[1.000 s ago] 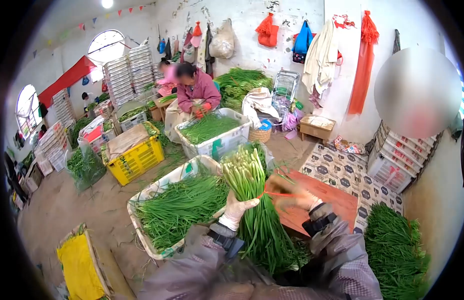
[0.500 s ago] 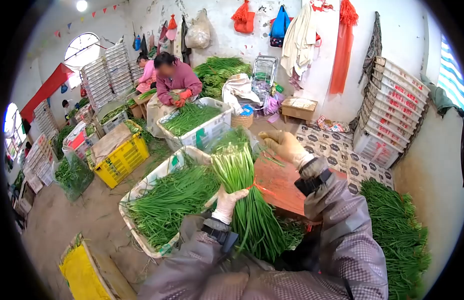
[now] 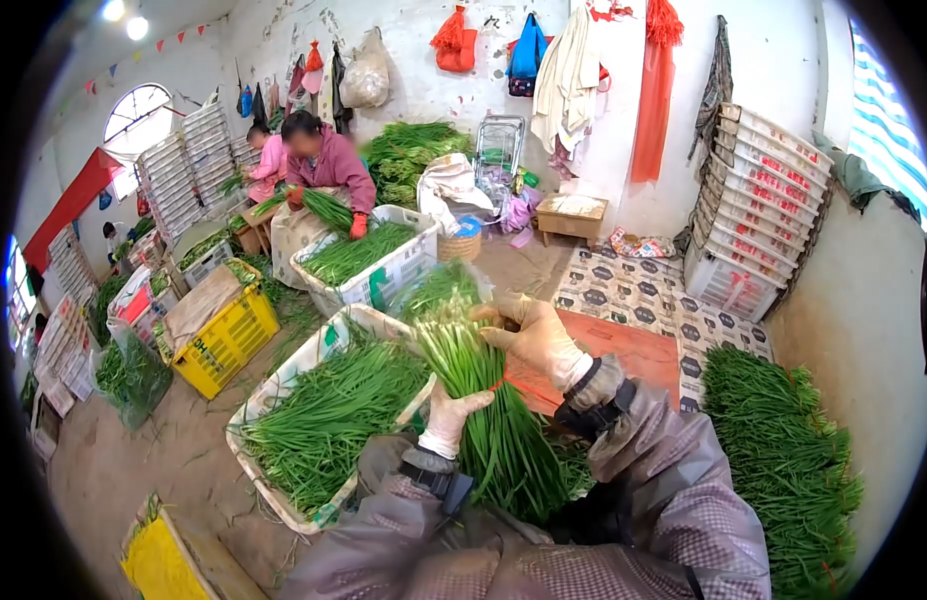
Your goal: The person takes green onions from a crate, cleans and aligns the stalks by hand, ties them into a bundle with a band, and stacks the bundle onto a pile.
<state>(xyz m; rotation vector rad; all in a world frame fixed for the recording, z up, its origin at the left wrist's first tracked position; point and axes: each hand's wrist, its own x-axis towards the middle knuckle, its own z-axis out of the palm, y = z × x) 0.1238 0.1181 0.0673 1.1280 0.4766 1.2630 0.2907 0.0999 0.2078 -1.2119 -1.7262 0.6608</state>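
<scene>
A thick bunch of garlic chives point(image 3: 504, 440) stands in front of me, pale stem ends up and green leaves hanging down. A red tie circles its middle. My left hand point(image 3: 450, 420), in a whitish glove, is closed around the bunch just beside the tie. At the pale ends, my right hand point(image 3: 536, 340), gloved too, has its fingers bent and pressed together against the stems; what lies between the fingertips is hidden. Left of the bunch, loose chives fill a white crate point(image 3: 246, 452). Behind the bunch lies a reddish board point(image 3: 624, 352).
Tied chives point(image 3: 779, 460) lie piled along the right wall. Stacked white crates point(image 3: 754, 215) stand behind them. A co-worker in a purple top point(image 3: 339, 175) handles chives over another white crate point(image 3: 409, 262). A yellow crate point(image 3: 224, 345) is on the floor at left.
My right hand has come down and left onto the pale stem ends. My left hand keeps its grip. The co-worker has lifted a handful of chives. The view has shifted slightly.
</scene>
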